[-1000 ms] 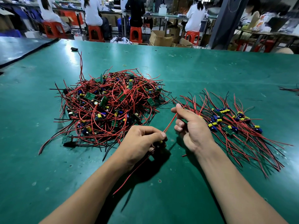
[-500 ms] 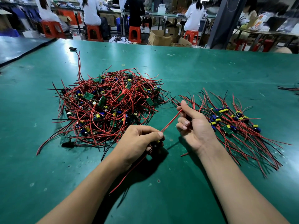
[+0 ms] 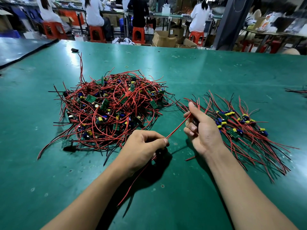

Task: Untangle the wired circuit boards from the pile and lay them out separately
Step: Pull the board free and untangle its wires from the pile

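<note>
A tangled pile (image 3: 109, 110) of small green circuit boards with red and black wires lies on the green table (image 3: 199, 72), left of centre. To the right, several boards lie spread out in a row (image 3: 240, 125), wires fanned. My left hand (image 3: 142, 146) grips one board, mostly hidden under its fingers, with wires trailing back towards me. A red wire (image 3: 177, 127) runs taut from that hand up to my right hand (image 3: 201, 128), which pinches its far end between thumb and fingers.
A small black object (image 3: 74, 50) and a yellow rubber band (image 3: 126, 66) lie far back on the table. More wires (image 3: 297, 92) poke in at the right edge. Behind the table, people sit on orange stools (image 3: 96, 34) among cardboard boxes (image 3: 163, 39).
My right hand has slid further along the red wire, up and to the right, stretching it straighter. My left hand has stayed in place holding the board.
</note>
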Demonstrator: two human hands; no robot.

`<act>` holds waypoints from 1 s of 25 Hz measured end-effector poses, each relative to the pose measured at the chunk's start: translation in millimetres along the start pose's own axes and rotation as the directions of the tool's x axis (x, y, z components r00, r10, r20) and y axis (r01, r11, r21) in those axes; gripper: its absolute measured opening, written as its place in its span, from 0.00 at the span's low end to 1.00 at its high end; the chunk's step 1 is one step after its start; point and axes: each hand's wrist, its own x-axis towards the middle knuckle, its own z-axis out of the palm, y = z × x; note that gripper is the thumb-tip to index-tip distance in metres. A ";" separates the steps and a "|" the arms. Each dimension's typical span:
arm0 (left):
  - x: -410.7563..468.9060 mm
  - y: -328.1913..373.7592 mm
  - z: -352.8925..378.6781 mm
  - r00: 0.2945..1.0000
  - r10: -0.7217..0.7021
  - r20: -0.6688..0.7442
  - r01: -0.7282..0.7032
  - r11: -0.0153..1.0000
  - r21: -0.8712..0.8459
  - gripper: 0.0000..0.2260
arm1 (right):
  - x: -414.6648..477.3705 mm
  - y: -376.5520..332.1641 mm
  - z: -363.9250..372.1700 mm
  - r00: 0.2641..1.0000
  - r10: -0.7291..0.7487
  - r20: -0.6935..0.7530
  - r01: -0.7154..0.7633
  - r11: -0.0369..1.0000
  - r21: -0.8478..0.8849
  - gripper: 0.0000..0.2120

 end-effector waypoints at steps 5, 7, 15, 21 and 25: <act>-0.2 -1.9 1.6 0.999 -0.002 -0.052 0.002 1.000 0.011 0.05 | -5.7 9.1 -3.5 0.987 -0.099 0.130 0.143 0.907 -0.395 0.26; 0.1 -1.8 3.1 0.997 0.027 -0.078 -0.027 1.000 -0.009 0.05 | -13.8 14.2 -3.1 0.953 0.066 0.296 0.114 0.827 -0.550 0.22; 3.8 -4.1 3.6 0.997 -0.013 -0.079 0.011 1.000 -0.027 0.07 | -16.0 13.9 0.0 0.940 0.045 0.337 0.225 0.659 -0.718 0.14; 1.9 -0.6 2.0 0.999 -0.028 0.023 0.027 0.999 0.029 0.07 | -0.6 16.3 -10.5 0.921 -0.365 0.138 0.338 0.570 -0.749 0.12; 1.8 0.4 0.7 0.999 -0.036 0.024 0.036 0.999 0.011 0.07 | 6.7 20.5 -10.9 0.888 -0.451 0.086 0.355 0.557 -0.751 0.08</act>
